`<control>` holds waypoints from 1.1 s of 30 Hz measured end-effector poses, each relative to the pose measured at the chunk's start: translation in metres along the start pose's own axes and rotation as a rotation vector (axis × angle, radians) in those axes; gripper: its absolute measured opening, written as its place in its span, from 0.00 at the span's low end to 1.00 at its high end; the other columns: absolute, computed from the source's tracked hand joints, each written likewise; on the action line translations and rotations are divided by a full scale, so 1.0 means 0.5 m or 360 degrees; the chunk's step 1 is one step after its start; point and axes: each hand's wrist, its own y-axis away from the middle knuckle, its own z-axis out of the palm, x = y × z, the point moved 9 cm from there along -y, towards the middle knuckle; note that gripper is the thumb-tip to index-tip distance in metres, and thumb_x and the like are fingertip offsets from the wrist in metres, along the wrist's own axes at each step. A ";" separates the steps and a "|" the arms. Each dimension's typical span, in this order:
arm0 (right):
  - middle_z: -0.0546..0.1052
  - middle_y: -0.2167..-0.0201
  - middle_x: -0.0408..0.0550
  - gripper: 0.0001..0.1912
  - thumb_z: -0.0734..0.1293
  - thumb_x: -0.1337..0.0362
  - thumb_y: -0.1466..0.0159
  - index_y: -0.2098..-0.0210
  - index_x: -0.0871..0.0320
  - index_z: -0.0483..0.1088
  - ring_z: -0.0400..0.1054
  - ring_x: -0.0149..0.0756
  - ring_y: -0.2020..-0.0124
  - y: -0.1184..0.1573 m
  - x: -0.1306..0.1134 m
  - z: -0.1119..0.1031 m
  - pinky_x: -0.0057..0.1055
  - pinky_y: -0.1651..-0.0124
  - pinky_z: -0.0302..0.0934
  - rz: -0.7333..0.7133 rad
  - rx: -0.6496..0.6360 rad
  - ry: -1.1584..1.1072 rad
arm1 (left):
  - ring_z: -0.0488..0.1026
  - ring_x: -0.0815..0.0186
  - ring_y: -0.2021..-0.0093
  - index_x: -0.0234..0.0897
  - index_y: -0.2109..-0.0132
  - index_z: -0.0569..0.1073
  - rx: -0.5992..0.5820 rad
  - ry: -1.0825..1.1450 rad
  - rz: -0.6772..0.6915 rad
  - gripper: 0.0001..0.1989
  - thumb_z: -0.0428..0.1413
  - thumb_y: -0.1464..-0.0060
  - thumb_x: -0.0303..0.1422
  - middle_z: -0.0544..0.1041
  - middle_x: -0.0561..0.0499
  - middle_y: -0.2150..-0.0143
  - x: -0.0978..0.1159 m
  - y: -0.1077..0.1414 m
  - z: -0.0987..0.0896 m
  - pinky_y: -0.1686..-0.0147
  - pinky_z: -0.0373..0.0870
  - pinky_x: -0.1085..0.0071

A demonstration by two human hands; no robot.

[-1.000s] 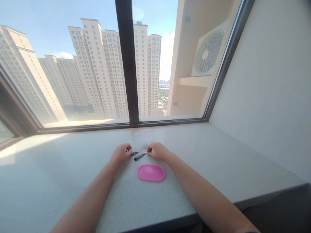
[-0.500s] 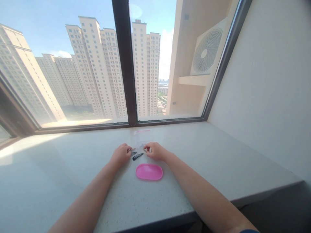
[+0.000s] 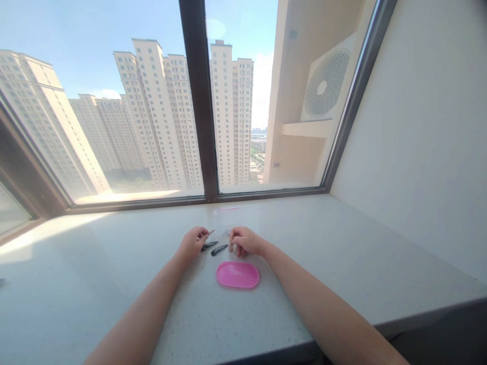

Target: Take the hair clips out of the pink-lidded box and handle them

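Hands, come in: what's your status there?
Left hand pinching slim piece; right hand holding small piece. Dark clips between them; pink tray nearer the wearer.

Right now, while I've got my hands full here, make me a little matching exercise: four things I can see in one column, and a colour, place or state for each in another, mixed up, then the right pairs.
Column one
1. Tray
2. Left hand
3. Clips
4. Fan unit

Column two
A. Pinching a thin piece
B. Outside, beyond the window frame
C. Black
D. Pink

Right pairs: 1-D, 2-A, 3-C, 4-B.
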 end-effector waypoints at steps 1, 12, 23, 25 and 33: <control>0.77 0.75 0.43 0.07 0.58 0.70 0.51 0.71 0.58 0.61 0.66 0.28 0.85 0.000 0.002 0.003 0.20 0.85 0.53 0.0021 -0.0026 -0.0051 | 0.73 0.64 0.66 0.36 0.64 0.72 0.0000 0.0039 0.0005 0.11 0.48 0.46 0.36 0.76 0.49 0.66 -0.001 0.000 0.001 0.64 0.68 0.70; 0.76 0.81 0.41 0.05 0.57 0.71 0.51 0.74 0.58 0.59 0.64 0.27 0.87 -0.007 0.013 0.003 0.19 0.85 0.52 0.0085 -0.0037 -0.0143 | 0.75 0.62 0.61 0.38 0.62 0.69 -0.0049 0.0511 0.0053 0.10 0.49 0.46 0.38 0.78 0.49 0.65 0.015 0.005 0.004 0.56 0.70 0.65; 0.74 0.82 0.41 0.06 0.56 0.73 0.51 0.74 0.58 0.58 0.65 0.26 0.86 -0.003 0.017 0.000 0.19 0.83 0.53 0.0142 -0.0047 -0.0092 | 0.73 0.63 0.64 0.38 0.63 0.68 -0.0097 0.0529 0.0096 0.12 0.46 0.43 0.40 0.76 0.50 0.67 0.018 0.001 0.014 0.58 0.70 0.64; 0.75 0.82 0.41 0.05 0.56 0.73 0.50 0.74 0.58 0.58 0.65 0.26 0.86 -0.003 0.016 0.000 0.19 0.83 0.53 0.0135 -0.0042 -0.0090 | 0.73 0.64 0.65 0.38 0.64 0.68 -0.0095 0.0517 0.0124 0.12 0.45 0.43 0.40 0.75 0.50 0.68 0.020 0.001 0.014 0.58 0.69 0.65; 0.75 0.82 0.41 0.06 0.57 0.74 0.51 0.74 0.58 0.59 0.64 0.27 0.86 -0.001 0.014 0.002 0.19 0.83 0.54 0.0104 -0.0066 -0.0084 | 0.70 0.67 0.71 0.37 0.60 0.68 -0.0058 0.0561 0.0121 0.13 0.45 0.42 0.40 0.75 0.50 0.67 0.022 0.004 0.010 0.68 0.69 0.69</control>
